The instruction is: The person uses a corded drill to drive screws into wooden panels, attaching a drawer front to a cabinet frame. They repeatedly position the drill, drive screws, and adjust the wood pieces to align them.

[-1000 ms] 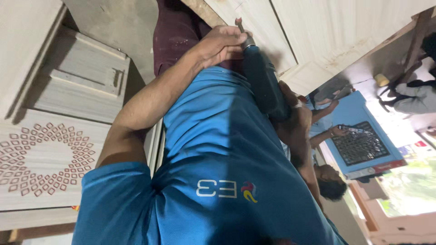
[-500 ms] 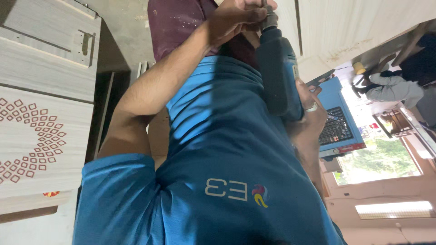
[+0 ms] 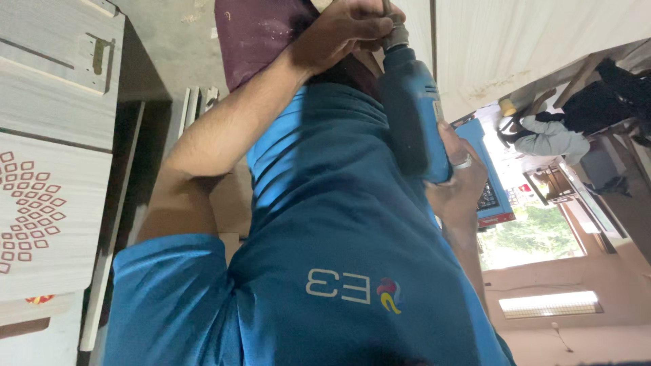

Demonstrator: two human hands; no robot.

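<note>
The blue drill [image 3: 410, 108] stood in the middle far part of the view, its bit cut off by the frame edge, with the left hand [image 3: 346, 30] closed round its chuck and the right hand [image 3: 464, 179], half hidden behind the body, wrapped round its grip.

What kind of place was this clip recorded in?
Most likely a furniture or carpentry workshop. A person in a blue shirt holds a blue power drill, left hand near the chuck, right hand on the body. Pale laminated cabinet panels, one with a cut-out pattern, stand beside them.
</note>
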